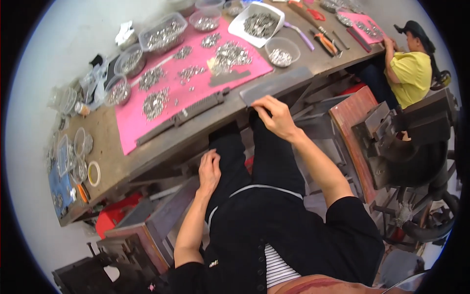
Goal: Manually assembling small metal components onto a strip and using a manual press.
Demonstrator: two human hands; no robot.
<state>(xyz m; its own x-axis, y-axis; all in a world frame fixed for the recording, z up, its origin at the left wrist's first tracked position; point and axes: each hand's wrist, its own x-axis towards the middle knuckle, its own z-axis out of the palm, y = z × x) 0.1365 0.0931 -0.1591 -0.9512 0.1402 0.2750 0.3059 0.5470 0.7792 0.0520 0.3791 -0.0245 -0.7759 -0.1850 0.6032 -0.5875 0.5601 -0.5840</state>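
Head camera: right hand (275,117) at grey flat plate (279,85) beside pink mat (180,91), pinch unclear; left hand (209,172) loosely open; level, light handling seems best.

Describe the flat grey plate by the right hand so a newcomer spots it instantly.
Find the pink sheet on the workbench. Just off its lower right corner, along the bench's front edge, is the grey plate, with the right hand at its left end. It's broad and flat, unlike the narrower, ridged dark bar to its left.
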